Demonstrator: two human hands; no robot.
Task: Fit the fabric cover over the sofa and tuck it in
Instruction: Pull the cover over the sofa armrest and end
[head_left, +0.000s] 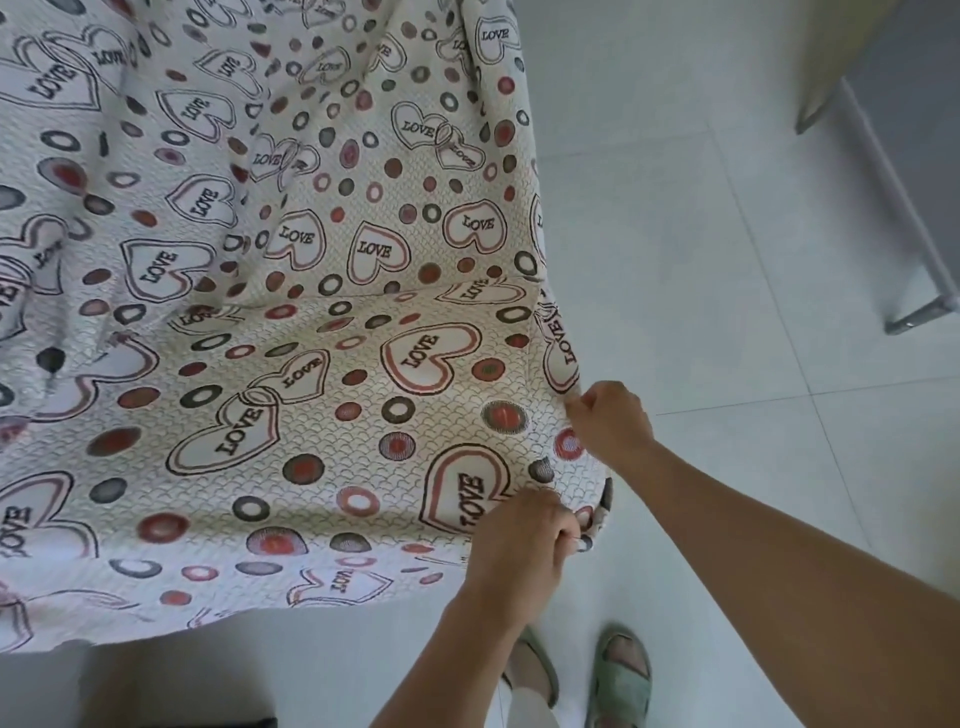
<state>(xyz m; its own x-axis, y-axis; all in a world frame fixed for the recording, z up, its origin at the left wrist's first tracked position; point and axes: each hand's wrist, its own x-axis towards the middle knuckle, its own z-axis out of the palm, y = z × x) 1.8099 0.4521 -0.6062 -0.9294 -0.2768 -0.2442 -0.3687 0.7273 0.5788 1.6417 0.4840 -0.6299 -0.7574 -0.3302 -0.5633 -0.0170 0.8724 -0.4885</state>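
A white fabric cover (291, 332) printed with "LOVE" hearts and red and grey rings lies draped over the sofa, hiding it completely. It fills the left and middle of the head view and hangs down over the seat's front edge. My left hand (519, 540) is closed on the cover's edge at the front right corner. My right hand (610, 421) pinches the same edge a little higher, along the right side. The corner of the fabric bunches between the two hands.
Pale tiled floor (753, 260) spreads to the right of the sofa. A grey metal frame leg (893, 208) of some furniture stands at the upper right. My feet in green sandals (621, 680) are on the floor below the hands.
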